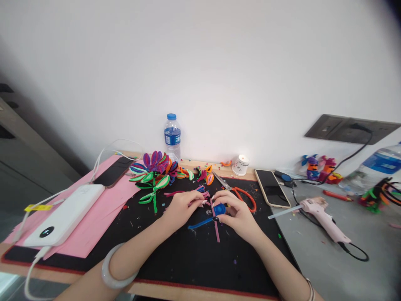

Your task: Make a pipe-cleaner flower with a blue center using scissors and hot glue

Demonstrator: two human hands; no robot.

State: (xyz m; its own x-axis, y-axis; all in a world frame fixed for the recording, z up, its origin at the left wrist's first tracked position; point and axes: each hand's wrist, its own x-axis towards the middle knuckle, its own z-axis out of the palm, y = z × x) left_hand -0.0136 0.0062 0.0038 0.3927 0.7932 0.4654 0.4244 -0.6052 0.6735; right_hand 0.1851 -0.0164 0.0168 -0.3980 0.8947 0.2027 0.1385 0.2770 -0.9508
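Observation:
My right hand [236, 213] is closed in a pinch on a pink pipe cleaner [217, 232], whose lower end points down toward the mat. A rounded blue piece [220, 209] sits against that same hand, and a straight blue pipe cleaner [200, 223] runs from it to the left. My left hand [186, 205] has thumb and forefinger pressed together close to the pink strip's upper end; what they pinch is too small to make out. Behind the fingers lie loose pink and blue pipe cleaners [171, 193], partly hidden by the left hand.
Beyond my hands are a pipe-cleaner flower [154, 184], orange-handled scissors [246, 198] and a white cup [240, 165]. A phone [272, 188] and a pink glue gun [326, 219] lie right. On the left, a white power bank [67, 213] rests on pink sheets [94, 228]. A bottle [172, 136] stands behind.

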